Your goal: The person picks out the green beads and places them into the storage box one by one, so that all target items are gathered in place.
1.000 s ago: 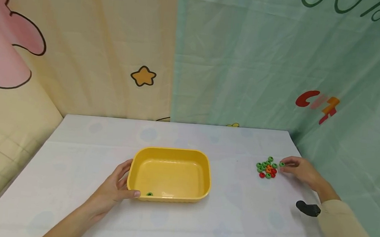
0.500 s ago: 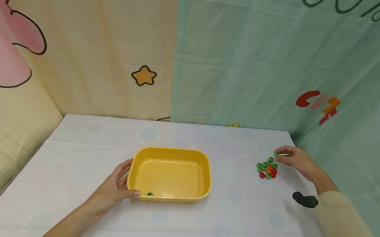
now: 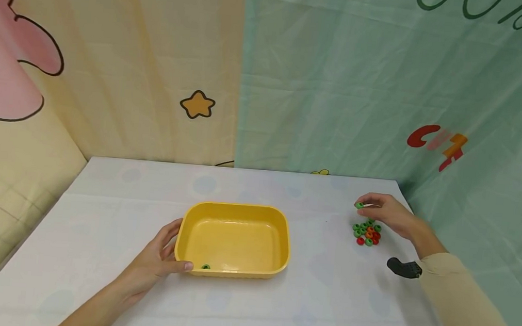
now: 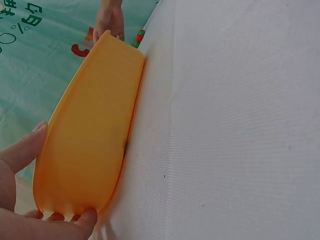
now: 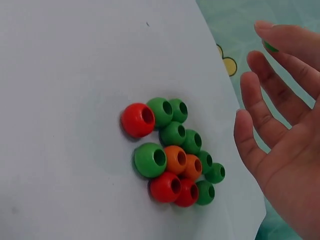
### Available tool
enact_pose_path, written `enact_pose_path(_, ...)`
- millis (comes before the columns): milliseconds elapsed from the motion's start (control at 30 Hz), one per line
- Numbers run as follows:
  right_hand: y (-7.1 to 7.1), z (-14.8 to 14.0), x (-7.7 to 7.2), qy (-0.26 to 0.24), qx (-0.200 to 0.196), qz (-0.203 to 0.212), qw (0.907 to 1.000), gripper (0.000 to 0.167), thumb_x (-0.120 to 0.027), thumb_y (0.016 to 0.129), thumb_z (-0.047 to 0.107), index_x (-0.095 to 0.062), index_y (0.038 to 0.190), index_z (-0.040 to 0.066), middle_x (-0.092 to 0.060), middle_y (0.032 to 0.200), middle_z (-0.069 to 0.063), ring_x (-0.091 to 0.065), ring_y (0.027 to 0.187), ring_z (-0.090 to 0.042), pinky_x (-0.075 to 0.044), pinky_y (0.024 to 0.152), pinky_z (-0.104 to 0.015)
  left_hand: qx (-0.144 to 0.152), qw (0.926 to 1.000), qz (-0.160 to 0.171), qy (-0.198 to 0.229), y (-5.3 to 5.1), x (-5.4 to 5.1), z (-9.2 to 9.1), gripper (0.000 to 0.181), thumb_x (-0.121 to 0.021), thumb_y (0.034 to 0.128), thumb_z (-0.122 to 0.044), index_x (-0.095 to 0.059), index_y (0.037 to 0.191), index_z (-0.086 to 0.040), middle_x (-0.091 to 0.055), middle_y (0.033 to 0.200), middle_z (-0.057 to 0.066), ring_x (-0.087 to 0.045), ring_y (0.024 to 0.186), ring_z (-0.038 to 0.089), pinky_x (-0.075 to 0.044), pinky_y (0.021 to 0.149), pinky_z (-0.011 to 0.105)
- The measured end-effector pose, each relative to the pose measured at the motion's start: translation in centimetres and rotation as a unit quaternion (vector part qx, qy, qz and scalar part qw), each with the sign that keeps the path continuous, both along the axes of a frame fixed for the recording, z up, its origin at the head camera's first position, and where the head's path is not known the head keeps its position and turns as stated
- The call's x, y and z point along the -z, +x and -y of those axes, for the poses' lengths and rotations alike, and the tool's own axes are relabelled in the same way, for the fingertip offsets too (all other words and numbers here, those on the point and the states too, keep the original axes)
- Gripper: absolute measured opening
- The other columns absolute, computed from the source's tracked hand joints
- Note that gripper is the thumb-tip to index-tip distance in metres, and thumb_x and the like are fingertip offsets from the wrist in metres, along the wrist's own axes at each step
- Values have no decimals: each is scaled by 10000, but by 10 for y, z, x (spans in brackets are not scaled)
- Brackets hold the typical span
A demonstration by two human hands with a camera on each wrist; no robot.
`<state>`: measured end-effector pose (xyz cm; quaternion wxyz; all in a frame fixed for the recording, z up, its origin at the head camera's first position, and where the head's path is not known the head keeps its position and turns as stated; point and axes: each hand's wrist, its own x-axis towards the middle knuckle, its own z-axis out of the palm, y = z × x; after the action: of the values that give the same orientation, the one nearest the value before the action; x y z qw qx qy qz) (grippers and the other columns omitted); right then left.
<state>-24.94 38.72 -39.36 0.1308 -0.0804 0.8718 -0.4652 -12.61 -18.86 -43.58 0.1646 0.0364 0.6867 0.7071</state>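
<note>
My left hand [image 3: 157,257] grips the left end of a yellow plastic tray [image 3: 279,221], thumb on the near rim and fingers around the outer wall. One green bead [image 3: 206,267] lies in the tray's near left corner. Above the far side of a bead cluster, my right hand [image 3: 389,214] pinches a green bead [image 3: 360,205] between thumb and forefinger. In the right wrist view that bead is mostly hidden by the thumb, and the other fingers are spread loosely. Below lie several loose beads with holes: green beads [image 5: 150,160], red beads [image 5: 137,120] and orange beads [image 5: 175,159].
A white cloth covers the table [image 3: 313,312]. Printed curtains [image 3: 323,85] hang directly behind it and along both sides. A black strap end [image 3: 404,268] sticks out from the right sleeve [image 3: 467,305], over the table.
My right hand, with the green bead pinched, has risen from the right side of the cluster and moved left, past its far side. The left hand and the tray stay put.
</note>
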Motion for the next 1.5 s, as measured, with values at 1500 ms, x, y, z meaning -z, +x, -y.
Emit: enact_pose_path(1500,-53,187,-17,-695,-1857,352,9795,240,-739,969,114,-666,1174,14,-575,1302,-307,-608,1103,-298,-538,1007,-396,10,9998,-24,-183,5,-1,-1,1099,-842,850,-20,-110,1659,-161,-139,1708,86,-155,1554,315,-338,1146,245)
